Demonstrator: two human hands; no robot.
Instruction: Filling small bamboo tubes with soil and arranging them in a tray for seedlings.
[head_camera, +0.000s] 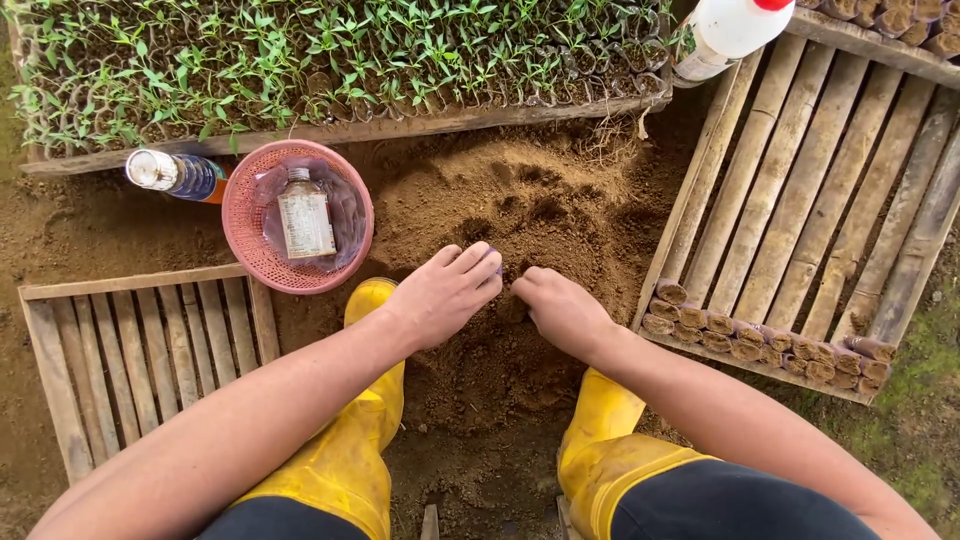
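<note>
Bare ground, centre frame: mound of loose brown soil (520, 215). Left hand (445, 293) pinches a small soft seedling bag (497, 262), fingers narrow. Right hand (560, 308) curled beside it; closure cannot be told. Bag judged light, floppy; best held at rim.

- There is one view, from a camera worn on the person's head, and no second view shares the scene.
- It looks almost straight down past the forearms and yellow boots (360, 440) to the soil heap (520, 230) on the ground.
- It sits close: the arms fill the lower frame.
- The frame's top edge reaches the seedling tray (330, 60), its sides the slatted wooden crates (800, 190).
</note>
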